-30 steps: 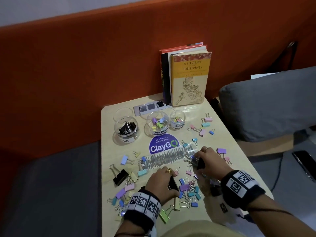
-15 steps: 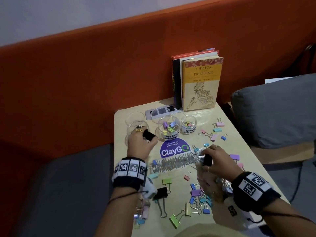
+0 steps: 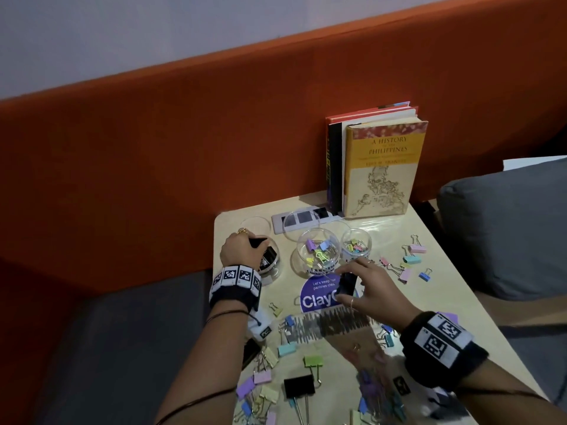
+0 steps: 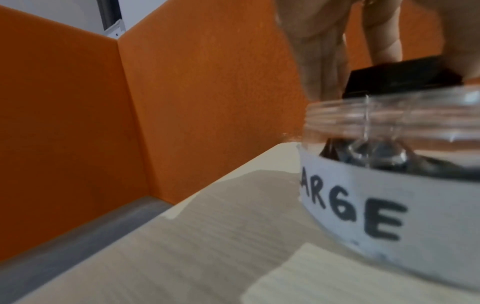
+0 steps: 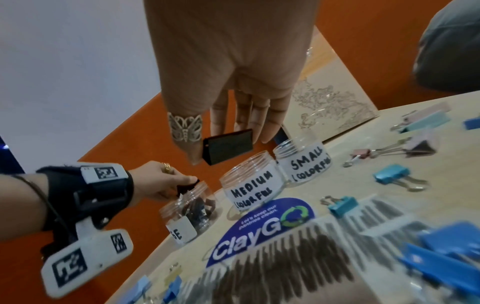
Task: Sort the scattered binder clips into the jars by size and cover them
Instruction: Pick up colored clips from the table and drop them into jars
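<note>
Three clear jars stand at the back of the table: the large jar [image 3: 271, 260] with black clips, the medium jar [image 3: 319, 253] and the small jar [image 3: 356, 245], both with coloured clips. My left hand [image 3: 251, 246] pinches a black binder clip [image 4: 405, 79] right over the rim of the large jar [image 4: 389, 164]. My right hand [image 3: 352, 283] pinches another black clip [image 5: 228, 149] between thumb and fingers, in the air in front of the medium jar [image 5: 252, 185]. All jars stand uncovered.
Pastel clips [image 3: 264, 388] and a black clip [image 3: 299, 386] lie scattered near the front edge; more clips [image 3: 411, 259] lie to the right of the jars. Two clear lids [image 3: 302, 223] lie behind the jars. Books [image 3: 383, 170] stand against the orange wall.
My left hand carried its black clip from the front pile up to the large jar's mouth. My right hand lifted its black clip forward toward the jars.
</note>
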Demonstrator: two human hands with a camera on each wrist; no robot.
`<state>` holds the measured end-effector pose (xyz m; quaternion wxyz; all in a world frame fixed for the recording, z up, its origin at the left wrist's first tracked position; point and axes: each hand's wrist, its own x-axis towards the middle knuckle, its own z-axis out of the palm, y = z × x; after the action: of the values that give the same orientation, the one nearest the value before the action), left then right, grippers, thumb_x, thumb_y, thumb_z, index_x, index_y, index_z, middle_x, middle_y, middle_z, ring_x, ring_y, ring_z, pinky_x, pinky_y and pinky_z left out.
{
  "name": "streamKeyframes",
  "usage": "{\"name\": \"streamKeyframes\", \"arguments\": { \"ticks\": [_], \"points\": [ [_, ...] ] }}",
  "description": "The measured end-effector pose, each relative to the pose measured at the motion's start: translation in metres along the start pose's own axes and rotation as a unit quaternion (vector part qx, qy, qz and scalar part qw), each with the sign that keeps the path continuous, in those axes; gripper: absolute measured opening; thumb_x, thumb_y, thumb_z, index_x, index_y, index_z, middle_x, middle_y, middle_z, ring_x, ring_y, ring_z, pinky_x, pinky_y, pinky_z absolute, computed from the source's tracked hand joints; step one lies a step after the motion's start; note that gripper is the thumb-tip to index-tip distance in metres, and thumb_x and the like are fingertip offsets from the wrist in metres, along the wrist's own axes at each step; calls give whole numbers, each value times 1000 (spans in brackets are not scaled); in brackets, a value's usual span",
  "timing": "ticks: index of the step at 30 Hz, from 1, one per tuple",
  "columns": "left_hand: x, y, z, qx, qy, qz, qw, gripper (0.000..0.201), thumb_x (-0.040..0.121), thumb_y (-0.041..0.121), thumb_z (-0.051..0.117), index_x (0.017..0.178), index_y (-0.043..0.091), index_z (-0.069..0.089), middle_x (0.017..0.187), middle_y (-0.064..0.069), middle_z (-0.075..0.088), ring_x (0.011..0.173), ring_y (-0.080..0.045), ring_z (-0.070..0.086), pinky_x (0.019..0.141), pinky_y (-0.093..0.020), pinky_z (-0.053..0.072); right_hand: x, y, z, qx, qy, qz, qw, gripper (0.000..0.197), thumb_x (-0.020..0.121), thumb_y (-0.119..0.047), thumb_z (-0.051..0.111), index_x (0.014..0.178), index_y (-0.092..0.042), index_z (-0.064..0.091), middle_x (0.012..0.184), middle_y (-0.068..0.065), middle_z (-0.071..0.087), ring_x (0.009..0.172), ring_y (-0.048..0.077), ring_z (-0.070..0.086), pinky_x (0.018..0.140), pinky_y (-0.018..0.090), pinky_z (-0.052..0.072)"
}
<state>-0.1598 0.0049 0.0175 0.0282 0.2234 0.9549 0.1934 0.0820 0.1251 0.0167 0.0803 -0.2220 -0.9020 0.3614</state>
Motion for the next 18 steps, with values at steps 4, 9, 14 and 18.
{"name": "streamKeyframes", "arguments": {
  "ticks": [4, 9, 14, 18],
  "points": [
    [2, -11, 4, 92, -11, -6, 996, 48, 79, 59, 60, 98, 16, 67, 96, -6, 70, 90, -27, 64, 62, -29, 45, 19, -6, 7, 23, -5, -1, 1000, 44, 72, -27, 75, 112, -23, 58, 110, -2, 54, 98, 11, 50, 69, 4, 30],
    [4, -20, -1, 91, 9, -1, 996, 34, 84, 53, 60, 98, 24, 70, 94, -5, 71, 92, -26, 64, 60, -27, 41, 31, -10, 22, 36, -15, 6, 999, 44, 71, -27, 76, 111, -23, 59, 108, -2, 55, 98, 12, 51, 74, 6, 34],
    [7, -27, -1, 73, -28, 29, 996, 24, 94, 32, 54, 112, 24, 68, 105, -12, 65, 95, -29, 62, 67, -31, 45, 37, -14, 32, 30, -31, 5, 999, 44, 70, -29, 76, 110, -26, 59, 109, -1, 56, 101, 18, 52, 86, 29, 46],
    [4, -33, 5, 11, -37, 41, 998, 27, 91, 22, 59, 117, 25, 65, 112, -11, 59, 99, -25, 61, 73, -25, 41, 39, -15, 30, 21, -34, 3, 999, 44, 71, -30, 75, 111, -24, 58, 111, -1, 56, 102, 18, 52, 85, 28, 46]
  ]
}}
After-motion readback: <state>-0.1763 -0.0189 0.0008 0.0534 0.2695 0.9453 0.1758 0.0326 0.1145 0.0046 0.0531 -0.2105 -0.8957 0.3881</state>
